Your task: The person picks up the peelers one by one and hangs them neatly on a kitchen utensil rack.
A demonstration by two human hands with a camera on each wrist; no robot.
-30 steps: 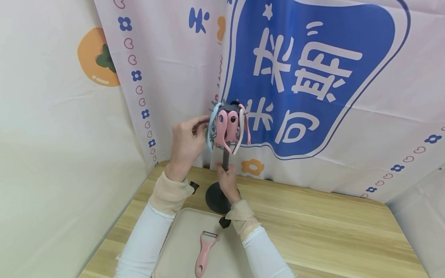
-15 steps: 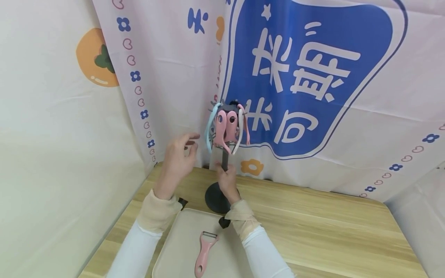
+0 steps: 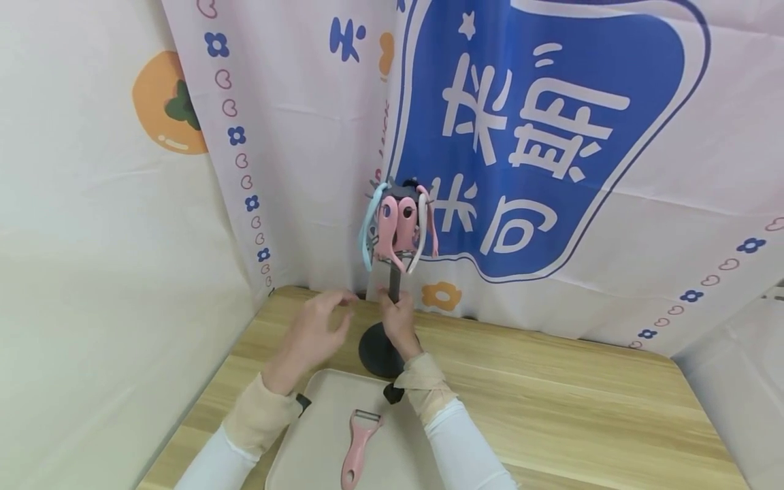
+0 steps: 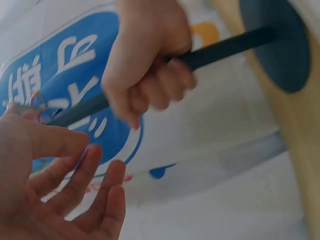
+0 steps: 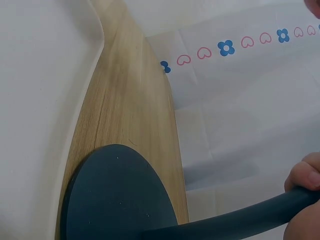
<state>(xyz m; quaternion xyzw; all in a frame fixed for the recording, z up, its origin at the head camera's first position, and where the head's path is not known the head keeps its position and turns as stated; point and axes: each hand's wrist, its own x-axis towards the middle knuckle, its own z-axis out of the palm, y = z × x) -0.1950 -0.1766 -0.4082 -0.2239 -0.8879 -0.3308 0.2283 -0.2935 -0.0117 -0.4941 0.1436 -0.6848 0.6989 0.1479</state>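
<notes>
A dark grey rotating-style utensil stand has a round base [image 3: 375, 350], a straight pole [image 4: 225, 47] and a hooked top. Pink utensils [image 3: 387, 228], a light blue one [image 3: 369, 224] and a white one [image 3: 422, 228] hang from the hooks; their lower ends look handle-like. My right hand [image 3: 399, 321] grips the pole below them, fingers wrapped round it in the left wrist view. Left of the pole, my left hand [image 3: 309, 335] hovers over the table with loosely bent fingers, holding nothing. A pink peeler [image 3: 358, 449] lies on the beige tray [image 3: 327, 398], blade end toward the stand.
The tray's far edge lies close to the stand's base. A wood-grain table [image 3: 563, 401] extends to the right. Printed white and blue cloth [image 3: 551, 170] hangs directly behind the stand, and a pale curtain [image 3: 122, 272] borders the left side.
My left hand has come away from the hanging light blue utensil and moved down over the table. The right hand stays on the pole.
</notes>
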